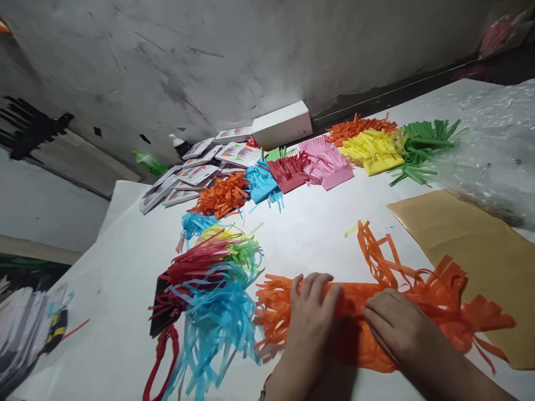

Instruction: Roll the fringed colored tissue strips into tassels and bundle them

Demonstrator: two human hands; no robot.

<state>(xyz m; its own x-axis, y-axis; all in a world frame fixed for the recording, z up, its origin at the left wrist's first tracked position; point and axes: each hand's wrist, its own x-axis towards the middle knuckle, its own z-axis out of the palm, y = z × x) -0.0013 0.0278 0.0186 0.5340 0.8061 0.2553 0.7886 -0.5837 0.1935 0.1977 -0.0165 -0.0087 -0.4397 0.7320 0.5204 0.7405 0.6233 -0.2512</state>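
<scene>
On the white worktop (96,340), blue fringed paper (223,314) lies left of the left hand (308,306), whose fingers, slightly apart, rest on orange fringed paper (371,350). The right hand (403,326) is on it too, fingers together; whether they pinch it, I cannot tell. Rightmost, its fringe overlaps a brown sheet (491,253).

A scuffed grey wall (238,61) rises behind a white-topped table (309,234) in dim light.
</scene>
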